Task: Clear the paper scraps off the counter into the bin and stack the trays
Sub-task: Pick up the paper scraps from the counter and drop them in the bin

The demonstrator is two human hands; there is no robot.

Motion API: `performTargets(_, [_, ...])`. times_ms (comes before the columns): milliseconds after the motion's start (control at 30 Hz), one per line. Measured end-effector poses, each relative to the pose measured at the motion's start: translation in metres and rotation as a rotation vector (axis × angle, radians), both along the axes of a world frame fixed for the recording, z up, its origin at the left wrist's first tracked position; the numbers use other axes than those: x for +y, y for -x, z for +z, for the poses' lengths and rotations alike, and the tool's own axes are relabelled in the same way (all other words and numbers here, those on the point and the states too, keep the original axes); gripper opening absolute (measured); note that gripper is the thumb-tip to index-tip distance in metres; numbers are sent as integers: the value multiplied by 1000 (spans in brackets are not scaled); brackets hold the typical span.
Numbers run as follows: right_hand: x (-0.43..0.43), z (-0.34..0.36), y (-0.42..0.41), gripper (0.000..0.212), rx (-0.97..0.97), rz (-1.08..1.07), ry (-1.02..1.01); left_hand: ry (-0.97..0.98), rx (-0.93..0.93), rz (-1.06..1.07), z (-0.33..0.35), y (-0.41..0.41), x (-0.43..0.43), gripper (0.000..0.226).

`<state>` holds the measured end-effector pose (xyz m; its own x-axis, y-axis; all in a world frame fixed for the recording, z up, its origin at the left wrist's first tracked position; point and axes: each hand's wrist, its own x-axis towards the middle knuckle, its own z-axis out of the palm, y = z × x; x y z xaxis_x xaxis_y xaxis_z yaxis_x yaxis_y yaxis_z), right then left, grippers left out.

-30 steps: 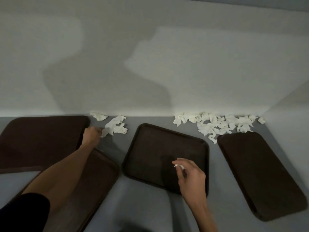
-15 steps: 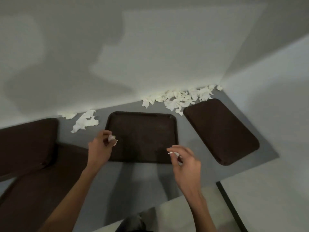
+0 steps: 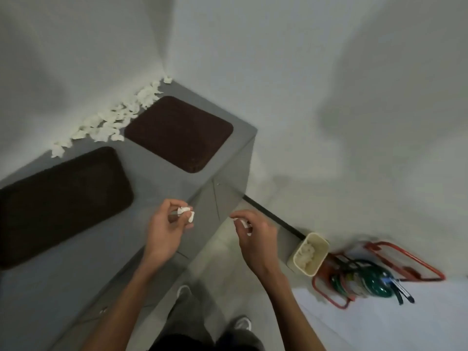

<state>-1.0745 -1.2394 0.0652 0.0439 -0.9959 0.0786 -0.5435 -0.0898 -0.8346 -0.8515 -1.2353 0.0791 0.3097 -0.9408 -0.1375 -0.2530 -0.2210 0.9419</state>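
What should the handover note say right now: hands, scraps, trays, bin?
Left hand: grip pinches a paper scrap above the counter edge.
Right hand: grip pinches a smaller scrap, out past the counter.
Bin: on the floor to the right, with binned scraps inside.
Done: some scraps are in the bin.
Left: drop both held scraps, clear the scrap row along the wall, then stack the trays. The near tray and far tray lie apart.
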Motion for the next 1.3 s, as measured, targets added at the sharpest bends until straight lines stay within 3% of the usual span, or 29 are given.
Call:
performTargets(333, [4,-77,192,20,36,-447,-154,-94,-113,-474,-76,206,-70,21])
performTargets(667, [-10,-216,312,28,26,-644,-451,-220,-290,-832,-210,363,-121,30])
performTargets(833, [-23,-289,351,27,78,-612,-628,-348,-280,-804,-275,414,-123,33])
performTargets(1000, [-39,-364,390,21,155,-466,-726,-459,-300,-642,-348,438,-108,28])
performTargets(1300, [-85,-510,439,30,338,-161,-662,-466,-382,-506,-504,481,-78,15])
